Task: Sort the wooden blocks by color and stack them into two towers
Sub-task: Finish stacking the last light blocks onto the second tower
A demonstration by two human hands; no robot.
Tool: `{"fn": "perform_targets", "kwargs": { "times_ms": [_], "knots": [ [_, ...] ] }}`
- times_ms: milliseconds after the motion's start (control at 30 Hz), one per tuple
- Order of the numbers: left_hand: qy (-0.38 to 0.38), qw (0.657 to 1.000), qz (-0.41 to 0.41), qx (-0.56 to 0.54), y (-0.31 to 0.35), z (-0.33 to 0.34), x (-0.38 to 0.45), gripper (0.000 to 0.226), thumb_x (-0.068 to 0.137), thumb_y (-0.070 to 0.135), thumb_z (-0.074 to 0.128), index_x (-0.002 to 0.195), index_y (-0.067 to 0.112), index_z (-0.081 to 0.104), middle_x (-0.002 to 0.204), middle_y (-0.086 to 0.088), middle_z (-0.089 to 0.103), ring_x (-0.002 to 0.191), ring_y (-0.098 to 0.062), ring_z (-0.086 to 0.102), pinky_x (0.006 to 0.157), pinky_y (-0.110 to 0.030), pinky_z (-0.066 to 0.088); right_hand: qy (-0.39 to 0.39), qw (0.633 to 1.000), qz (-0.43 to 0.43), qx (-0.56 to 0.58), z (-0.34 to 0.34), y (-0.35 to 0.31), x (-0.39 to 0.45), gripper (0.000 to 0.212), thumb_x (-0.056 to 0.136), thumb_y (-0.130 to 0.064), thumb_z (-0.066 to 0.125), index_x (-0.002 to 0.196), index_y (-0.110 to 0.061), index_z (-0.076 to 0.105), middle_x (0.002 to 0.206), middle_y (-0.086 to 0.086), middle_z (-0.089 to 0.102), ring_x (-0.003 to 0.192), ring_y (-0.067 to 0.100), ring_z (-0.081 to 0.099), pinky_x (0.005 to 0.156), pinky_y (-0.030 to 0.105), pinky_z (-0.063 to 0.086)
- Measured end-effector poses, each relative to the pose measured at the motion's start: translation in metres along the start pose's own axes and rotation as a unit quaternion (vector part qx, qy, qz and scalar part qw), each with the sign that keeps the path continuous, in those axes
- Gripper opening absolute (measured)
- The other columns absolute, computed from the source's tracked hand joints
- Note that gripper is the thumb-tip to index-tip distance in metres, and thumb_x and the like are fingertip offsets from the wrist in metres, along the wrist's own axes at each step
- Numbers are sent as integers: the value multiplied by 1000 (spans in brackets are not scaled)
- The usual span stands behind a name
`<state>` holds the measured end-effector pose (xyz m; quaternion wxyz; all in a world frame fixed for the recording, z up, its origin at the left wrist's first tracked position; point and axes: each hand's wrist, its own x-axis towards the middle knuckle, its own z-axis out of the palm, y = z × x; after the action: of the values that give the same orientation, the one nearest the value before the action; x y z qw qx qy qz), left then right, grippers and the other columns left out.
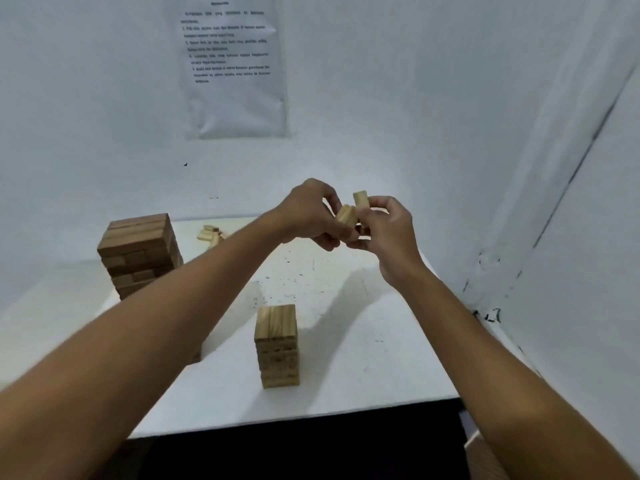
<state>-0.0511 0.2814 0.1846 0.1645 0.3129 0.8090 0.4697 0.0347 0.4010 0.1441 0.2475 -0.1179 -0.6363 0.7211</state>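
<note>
From the head camera, we are reaching both arms forward and raising our hands together at the centre of the frame, above the white table (346, 393). Our left hand (308, 213) is pinching a light block (347, 215); our right hand (388, 233) is gripping another light block (361, 201), upright. The light tower (277, 344) is standing at lower centre, the dark tower (138, 254) at left, loose light blocks (209, 233) behind it. The wall sheet (232, 64) is bearing print too blurred to read.
</note>
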Motion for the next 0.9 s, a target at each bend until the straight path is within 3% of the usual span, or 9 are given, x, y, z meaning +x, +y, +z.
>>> {"fn": "perform_targets", "kwargs": {
  "times_ms": [167, 300, 367, 433, 567, 667, 800, 900],
  "knots": [
    [17, 995, 32, -89, 6, 44, -43, 53, 64, 3, 88, 103, -4, 53, 60, -13, 67, 56, -30, 66, 61, -44, 61, 6, 999, -30, -23, -31, -5, -44, 8, 93, -5, 59, 100, -7, 57, 81, 7, 68, 63, 18, 65, 58, 31, 56],
    [29, 986, 48, -154, -9, 89, -70, 48, 68, 6, 87, 105, 0, 57, 52, -3, 60, 57, -30, 66, 59, -40, 59, 9, 999, -31, -32, -57, 6, -75, 8, 92, 0, 60, 89, -7, 59, 79, 9, 64, 61, 18, 63, 56, 31, 56],
    [33, 978, 26, -202, -25, 113, -79, 44, 69, 6, 85, 104, 0, 59, 51, -1, 59, 57, -30, 66, 59, -39, 58, 22, 999, -6, -35, -69, 20, -87, 9, 90, 1, 61, 86, -6, 59, 77, 10, 65, 61, 19, 63, 55, 31, 55],
    [35, 965, -9, -260, -41, 135, -87, 39, 71, 5, 84, 103, 2, 61, 60, -10, 64, 57, -30, 66, 59, -37, 58, 45, 998, 31, -37, -81, 38, -95, 10, 89, 1, 63, 84, -7, 60, 73, 9, 66, 60, 20, 62, 55, 31, 53],
    [46, 939, -80, -332, -68, 164, -99, 25, 79, 4, 77, 102, 5, 65, 72, -17, 64, 57, -27, 67, 60, -35, 59, 108, 986, 85, -93, -102, 73, -99, 11, 85, -4, 67, 79, -12, 62, 68, 7, 62, 60, 20, 52, 52, 27, 38],
    [79, 957, -93, -261, -89, 174, -100, 23, 78, 8, 79, 98, 10, 67, 68, -16, 65, 60, -29, 68, 65, -39, 60, 98, 973, 106, -179, -110, 87, -97, 11, 83, -3, 68, 76, -11, 63, 62, 3, 59, 54, 16, 49, 49, 24, 35],
    [126, 989, -57, -50, -103, 178, -98, 19, 74, 30, 82, 89, 29, 70, 68, -1, 70, 64, -15, 66, 67, -27, 53, 54, 949, 134, -281, -107, 101, -95, 8, 80, -11, 69, 76, -16, 65, 70, 6, 65, 62, 21, 58, 59, 30, 43],
    [133, 990, -47, -7, -105, 177, -95, 23, 76, 31, 81, 96, 23, 73, 69, 11, 65, 64, -4, 62, 71, -24, 52, 51, 939, 130, -315, -102, 103, -93, 6, 80, -13, 69, 77, -17, 66, 73, 8, 67, 69, 25, 63, 66, 37, 52]
  ]
}}
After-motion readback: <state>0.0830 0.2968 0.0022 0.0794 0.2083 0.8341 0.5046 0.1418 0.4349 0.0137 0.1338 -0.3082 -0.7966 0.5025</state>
